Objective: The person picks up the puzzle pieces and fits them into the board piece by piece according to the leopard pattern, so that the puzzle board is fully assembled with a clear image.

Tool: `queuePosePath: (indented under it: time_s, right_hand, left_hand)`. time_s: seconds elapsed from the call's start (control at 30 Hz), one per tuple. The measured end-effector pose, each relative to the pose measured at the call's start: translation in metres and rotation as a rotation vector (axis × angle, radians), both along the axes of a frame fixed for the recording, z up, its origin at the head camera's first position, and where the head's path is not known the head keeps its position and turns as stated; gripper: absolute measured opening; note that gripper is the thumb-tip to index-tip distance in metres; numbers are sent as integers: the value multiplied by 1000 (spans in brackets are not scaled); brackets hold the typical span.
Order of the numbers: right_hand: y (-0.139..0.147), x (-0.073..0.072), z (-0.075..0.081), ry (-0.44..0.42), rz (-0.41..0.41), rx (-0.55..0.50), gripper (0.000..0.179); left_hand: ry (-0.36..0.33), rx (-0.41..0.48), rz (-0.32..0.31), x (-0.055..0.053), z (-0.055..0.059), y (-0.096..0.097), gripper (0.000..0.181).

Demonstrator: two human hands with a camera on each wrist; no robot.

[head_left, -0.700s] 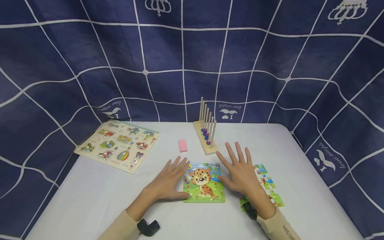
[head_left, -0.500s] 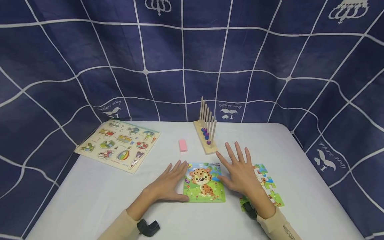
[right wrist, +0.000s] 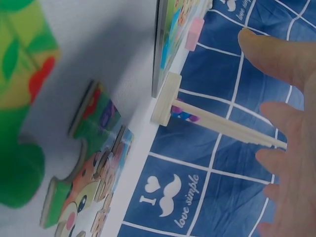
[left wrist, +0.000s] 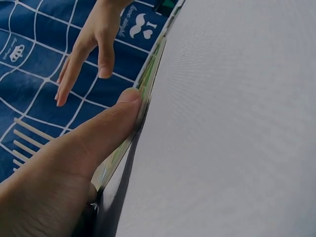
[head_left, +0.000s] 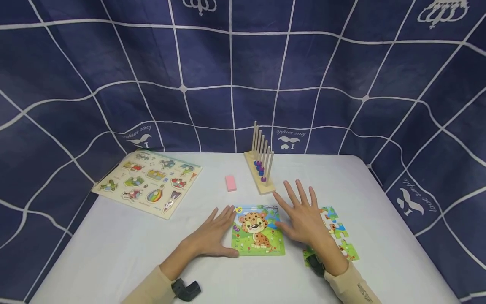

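Observation:
A square jigsaw board (head_left: 261, 241) with a cartoon leopard lies flat on the white table in the head view. Along its left side rests my left hand (head_left: 210, 235), fingers straight and thumb at the lower left corner. The left wrist view shows that thumb (left wrist: 111, 123) against the board's edge. My right hand (head_left: 303, 221) is held above the table by the board's right side, fingers spread, nothing in them. Beneath the right wrist lie loose jigsaw pieces (head_left: 348, 249), partly hidden by the forearm; the right wrist view shows several pieces (right wrist: 96, 116) up close.
Behind the board stands a wooden peg rack (head_left: 262, 169) with purple and blue beads low on its pegs. Left of it lies a pink block (head_left: 230, 183). A knobbed picture puzzle board (head_left: 149, 181) occupies the back left corner. A blue checked curtain (head_left: 243, 63) surrounds the table.
My left hand has shifted slightly left, and its thumb has drawn down from the picture's face to the board's lower left corner. The right hand stays nearly still.

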State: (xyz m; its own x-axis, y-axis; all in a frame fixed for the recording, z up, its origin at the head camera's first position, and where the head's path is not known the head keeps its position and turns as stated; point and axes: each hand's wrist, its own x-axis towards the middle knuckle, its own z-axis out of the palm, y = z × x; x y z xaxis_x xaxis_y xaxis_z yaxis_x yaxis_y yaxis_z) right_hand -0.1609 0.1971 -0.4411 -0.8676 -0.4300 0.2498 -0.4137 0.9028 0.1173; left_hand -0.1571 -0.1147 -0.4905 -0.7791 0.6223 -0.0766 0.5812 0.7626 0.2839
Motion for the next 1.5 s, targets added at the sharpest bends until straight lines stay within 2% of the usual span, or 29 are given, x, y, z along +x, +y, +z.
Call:
queuePosePath:
  time_s: [0.1,0.23,0.5,0.63,0.77,1.03,1.3,1.5]
  right_hand:
    - [2,-1,0,-5,-1,-10,89]
    - [8,-4,4,-44,28,-92,89]
    - [36,-10,28,-275,42,-390,90]
    - [48,-14,32,-385,68,-516,81]
    - [59,-21,25,-496,93,-604,67]
    - [73,-31,5,-701,80,-714,50]
    - [81,-41,-15,-783,98,-752,49]
    - [83,-44,-20,-797,76,-727,49]
  left_hand:
    - [-1,-6,-12,0,0,-1,126]
    - [4,-8,-16,0,0,-2,129]
    - [6,9,-1,0,0,2,128]
    - [10,6,2,-1,-1,2,128]
    - [12,17,-1,-2,-2,1,128]
    - [16,29,-15,-4,-4,1,129]
    - [16,13,-8,-4,-4,1,128]
    - [26,19,-15,-4,-5,1,128]
